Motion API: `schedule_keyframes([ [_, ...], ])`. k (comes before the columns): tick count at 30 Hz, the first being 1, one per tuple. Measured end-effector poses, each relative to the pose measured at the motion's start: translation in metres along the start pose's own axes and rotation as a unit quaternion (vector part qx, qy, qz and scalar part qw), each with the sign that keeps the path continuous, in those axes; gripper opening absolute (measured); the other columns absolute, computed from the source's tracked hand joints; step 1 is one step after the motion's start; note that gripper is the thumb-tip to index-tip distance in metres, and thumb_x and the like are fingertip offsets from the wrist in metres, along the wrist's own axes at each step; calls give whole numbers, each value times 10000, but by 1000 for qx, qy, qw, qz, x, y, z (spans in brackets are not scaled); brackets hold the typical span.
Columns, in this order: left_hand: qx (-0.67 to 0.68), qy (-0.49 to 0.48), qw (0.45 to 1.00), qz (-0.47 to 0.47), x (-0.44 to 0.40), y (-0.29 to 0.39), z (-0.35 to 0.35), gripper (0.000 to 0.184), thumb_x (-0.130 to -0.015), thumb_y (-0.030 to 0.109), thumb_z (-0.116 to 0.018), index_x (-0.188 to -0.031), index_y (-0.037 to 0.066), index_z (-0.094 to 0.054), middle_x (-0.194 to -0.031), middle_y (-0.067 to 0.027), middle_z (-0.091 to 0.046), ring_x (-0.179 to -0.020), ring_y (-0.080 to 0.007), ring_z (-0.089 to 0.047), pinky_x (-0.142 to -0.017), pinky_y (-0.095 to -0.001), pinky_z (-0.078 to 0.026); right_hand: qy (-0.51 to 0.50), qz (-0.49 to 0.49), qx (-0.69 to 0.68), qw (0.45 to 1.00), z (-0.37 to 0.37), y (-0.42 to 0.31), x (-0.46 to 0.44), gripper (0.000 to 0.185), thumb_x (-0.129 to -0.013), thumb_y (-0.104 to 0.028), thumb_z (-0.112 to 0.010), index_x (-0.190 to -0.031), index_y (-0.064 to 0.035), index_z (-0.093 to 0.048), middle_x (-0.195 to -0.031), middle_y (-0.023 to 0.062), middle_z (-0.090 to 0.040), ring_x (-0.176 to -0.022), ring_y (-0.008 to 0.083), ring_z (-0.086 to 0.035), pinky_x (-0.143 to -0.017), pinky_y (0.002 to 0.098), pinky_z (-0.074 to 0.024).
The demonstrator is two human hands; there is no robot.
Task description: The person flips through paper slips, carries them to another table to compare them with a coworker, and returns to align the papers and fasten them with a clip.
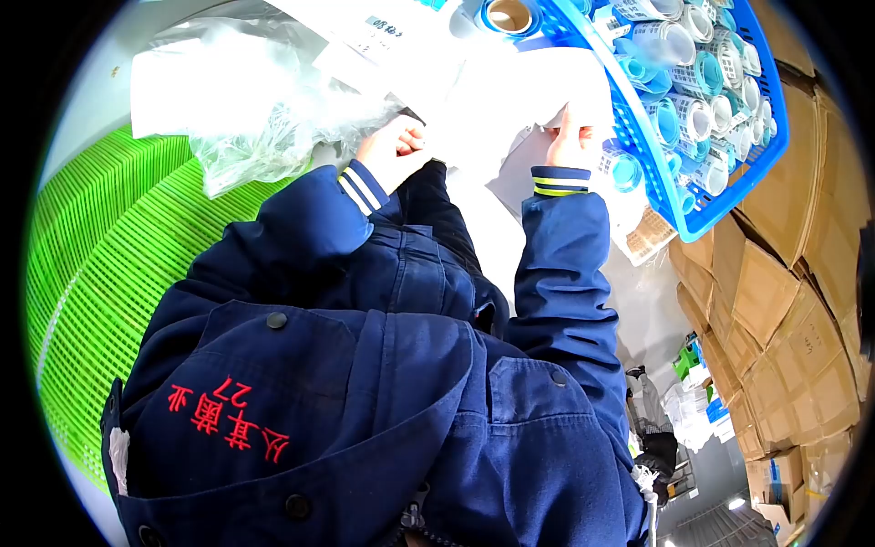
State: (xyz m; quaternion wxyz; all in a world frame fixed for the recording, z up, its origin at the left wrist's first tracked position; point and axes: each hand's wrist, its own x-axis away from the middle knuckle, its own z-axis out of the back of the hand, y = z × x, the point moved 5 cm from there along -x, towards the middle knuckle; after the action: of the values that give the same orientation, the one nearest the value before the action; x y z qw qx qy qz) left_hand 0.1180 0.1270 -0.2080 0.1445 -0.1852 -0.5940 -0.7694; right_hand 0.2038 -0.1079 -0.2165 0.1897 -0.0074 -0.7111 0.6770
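My left hand (pixel 394 150), fingers curled in, is at the edge of a bright white surface (pixel 474 137), beside a crumpled clear plastic bag (pixel 264 137). Whatever its fingers may hold is hidden. Thumb and fingertips of my right hand (pixel 572 144) are pinched on the edge of a white sheet (pixel 579 82). Glare washes out much of that sheet and any print on it. Just right of this hand stands a blue plastic basket (pixel 693 226) filled with several rolled blue-and-white printed films (pixel 670 120).
A blue roll with a brown core (pixel 509 16) lies at the top. White paper with handwriting (pixel 369 32) is at upper left. Stacked green slatted baskets (pixel 100 264) fill the left side. Cardboard boxes (pixel 793 356) are stacked on the right. Another person (pixel 652 419) is partly visible behind.
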Motion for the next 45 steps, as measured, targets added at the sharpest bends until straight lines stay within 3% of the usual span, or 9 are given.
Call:
schedule_keyframes([
  [17, 59, -52, 997, -4, -1, -1, -4, 290, -754, -40, -584, -1012, 17, -462, -726, -24, -558, -679, -64, -533, -650, -190, -434, 23, 51, 17, 998, 3, 6, -2, 105, -861, -202, -533, -913, -110, -528, -785, -2, -556, -639, 65, -495, -550, 197, -400],
  [27, 93, -56, 994, -12, -16, 6, -10, 322, -785, -60, -511, -1095, 13, -468, -719, -5, -536, -668, -40, -477, -620, -173, -399, 5, 46, 4, 999, 1, 5, 0, 155, -867, -207, -525, -946, -74, -525, -859, 30, -565, -738, 92, -520, -649, 219, -422],
  [29, 43, -51, 997, -28, -20, 6, -10, 313, -777, -75, -500, -1078, 8, -492, -736, -4, -532, -680, -39, -478, -634, -164, -396, 5, 41, 6, 999, 1, 7, 0, 162, -868, -209, -524, -951, -70, -526, -863, 33, -568, -748, 94, -522, -661, 221, -422],
  [33, 56, -41, 997, -17, -25, -6, -11, 347, -773, -82, -500, -1108, 8, -509, -798, -21, -552, -745, -54, -510, -699, -172, -419, 16, 55, 26, 998, 1, 6, 0, 160, -872, -215, -516, -931, -67, -534, -851, 31, -571, -740, 88, -516, -652, 218, -416],
  [45, 42, -47, 998, 9, -30, -15, -11, 364, -775, -55, -538, -1135, -23, -493, -881, -63, -591, -802, -83, -548, -737, -196, -444, 6, 66, 34, 997, -1, -3, 2, 140, -871, -189, -517, -943, -70, -520, -870, 28, -559, -719, 80, -501, -626, 211, -406],
])
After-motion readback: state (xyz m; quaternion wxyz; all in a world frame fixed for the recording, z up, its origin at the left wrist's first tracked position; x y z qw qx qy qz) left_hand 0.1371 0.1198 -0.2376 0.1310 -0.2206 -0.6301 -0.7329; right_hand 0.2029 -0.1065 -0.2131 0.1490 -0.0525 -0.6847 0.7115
